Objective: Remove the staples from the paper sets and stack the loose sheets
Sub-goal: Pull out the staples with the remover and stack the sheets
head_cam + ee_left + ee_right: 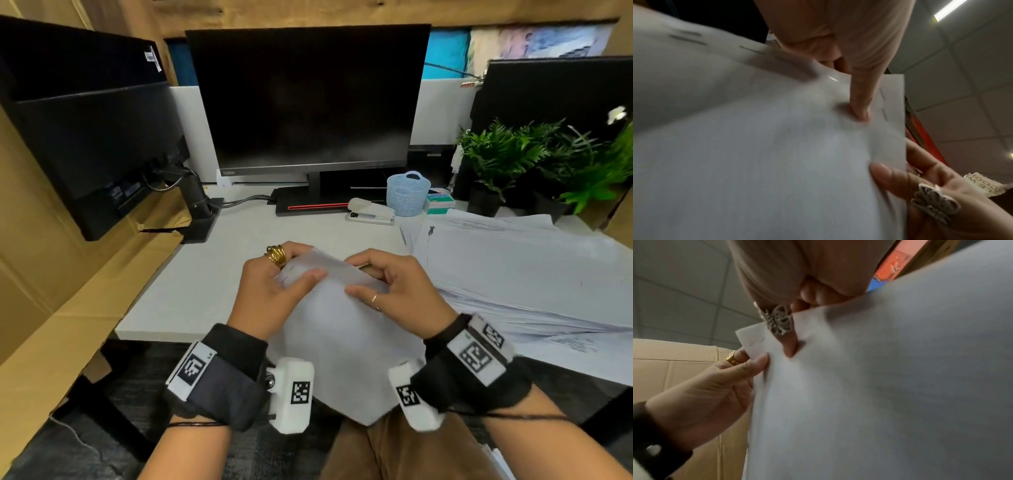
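Wrist cameras with their black-and-white tags sit closest, and just past them both hands have a stapled paper set point(346, 342) held up off the counter point(212, 274), its lower corner hanging down over the lap. Left hand point(270, 291) pinches the top-left corner, thumb laid across the front and fingers curled behind; a chunky gold ring point(275, 255) is on one finger. Right hand point(394, 291) grips the top edge just beside it, thumb on the front sheet and fingers tucked behind, peeling that sheet back a bit. Between the two thumbs, right at the left hand's fingertips, the staples point(756, 342) show as faint short lines near the corner; the left wrist view shows a couple more marks point(883, 104) along the edge, too blurry to count. So I'd say this is the staple-removal step, looks like it's being worked by hand. No remover tool visible in either hand. Next move probably needs a fingernail under the staple legs to bend them up while the left hand keeps that corner pinned flat, otherwise the paper could tear. Out past the right hand there's a big spread of loose sheets point(513, 274) on the counter, which is likely where the freed pages get stacked. Further out beyond both hands: a stapler point(371, 210), a little blue basket point(407, 193), the dark monitor point(308, 99), and plants point(513, 154) off to the right.
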